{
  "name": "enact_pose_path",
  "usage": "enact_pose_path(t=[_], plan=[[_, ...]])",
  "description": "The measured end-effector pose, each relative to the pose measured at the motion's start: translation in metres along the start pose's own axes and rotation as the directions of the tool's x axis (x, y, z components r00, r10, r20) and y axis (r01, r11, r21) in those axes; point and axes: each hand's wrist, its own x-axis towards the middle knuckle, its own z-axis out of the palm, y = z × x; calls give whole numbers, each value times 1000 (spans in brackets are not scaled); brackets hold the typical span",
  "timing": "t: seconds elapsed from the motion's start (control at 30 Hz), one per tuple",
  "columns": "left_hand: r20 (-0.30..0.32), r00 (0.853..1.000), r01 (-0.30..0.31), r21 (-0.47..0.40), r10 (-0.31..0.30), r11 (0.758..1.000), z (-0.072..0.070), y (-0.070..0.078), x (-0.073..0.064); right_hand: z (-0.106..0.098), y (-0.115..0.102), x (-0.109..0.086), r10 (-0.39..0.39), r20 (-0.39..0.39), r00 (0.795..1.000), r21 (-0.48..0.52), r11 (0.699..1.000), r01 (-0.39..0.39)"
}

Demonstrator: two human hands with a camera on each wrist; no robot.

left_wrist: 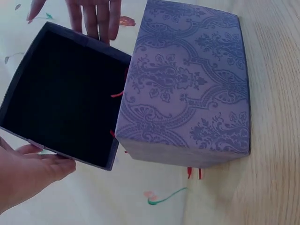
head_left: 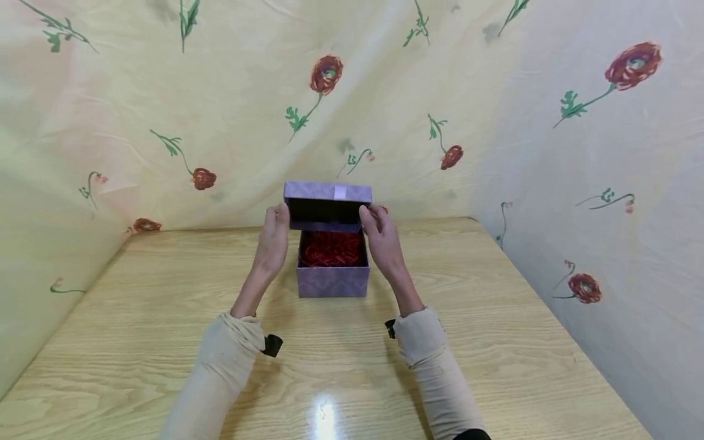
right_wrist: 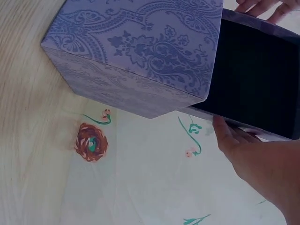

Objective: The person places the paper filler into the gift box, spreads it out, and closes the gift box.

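A purple patterned gift box stands uncovered on the table, filled with red shredded paper. Above its back edge, the matching box lid is tilted up, its dark inside toward me and a pale tab on its upper side. My left hand holds the lid by its left side, and my right hand grips the right side. In the left wrist view, the fingers of the left hand lie along the lid's outer wall. The right wrist view has the right thumb at the lid's rim.
The box rests on a light wooden table. Close behind it hangs a cream cloth printed with red flowers, which also runs down both sides. Red paper strands poke out past the box's edge.
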Motion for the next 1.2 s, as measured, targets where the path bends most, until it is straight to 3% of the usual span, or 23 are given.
enact_pose_path(t=[0.27, 0.63, 0.9, 1.2], plan=[[-52, 999, 16, 3, -16, 1000, 4, 2, -1, -1, -6, 0, 16, -54, 998, 32, 999, -15], [-32, 999, -33, -24, 32, 999, 3, -9, -2, -10, -3, -1, -25, 20, 999, 15, 1000, 25], [86, 994, -66, 34, 63, 997, -5, -15, -5, -23, 3, -5, -64, 125, 990, -24, 997, 67], [255, 965, -87, 101, 59, 991, -13, -26, -11, -35, 11, -10, -47, 267, 963, -47, 997, 62]])
